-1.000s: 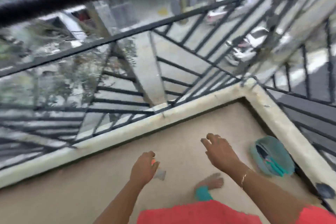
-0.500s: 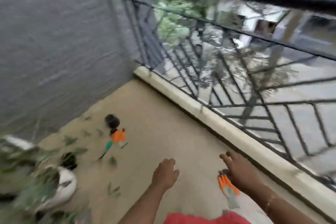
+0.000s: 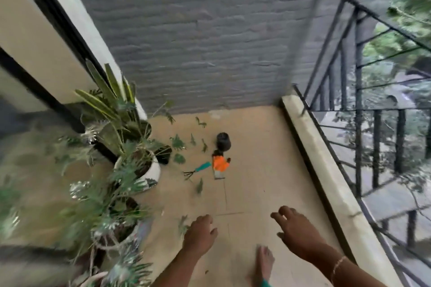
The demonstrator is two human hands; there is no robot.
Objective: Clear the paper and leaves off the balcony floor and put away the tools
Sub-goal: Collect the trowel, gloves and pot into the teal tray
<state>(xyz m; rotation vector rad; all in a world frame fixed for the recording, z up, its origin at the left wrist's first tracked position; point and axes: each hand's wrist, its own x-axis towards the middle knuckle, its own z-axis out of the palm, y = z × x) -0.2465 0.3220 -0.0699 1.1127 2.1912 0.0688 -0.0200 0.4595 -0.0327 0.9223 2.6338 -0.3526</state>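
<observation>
Head view, balcony. L hand (image 3: 200, 232) low centre, fingers loosely curled, holding nothing; R hand (image 3: 299, 230) beside it, fingers straight & apart, empty; leaves (image 3: 178, 142) scattered on floor (image 3: 256, 170) by potted plants (image 3: 130, 147); teal-handled rake (image 3: 198, 168) just beside orange glove (image 3: 220, 163), black pot (image 3: 223, 141) near; all well apart from hands.

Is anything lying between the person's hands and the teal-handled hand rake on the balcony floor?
Nothing visible blocks it. Bare floor runs from the left hand and right hand to the hand rake, with one loose leaf lying between. The potted plants stand off to the left.
</observation>
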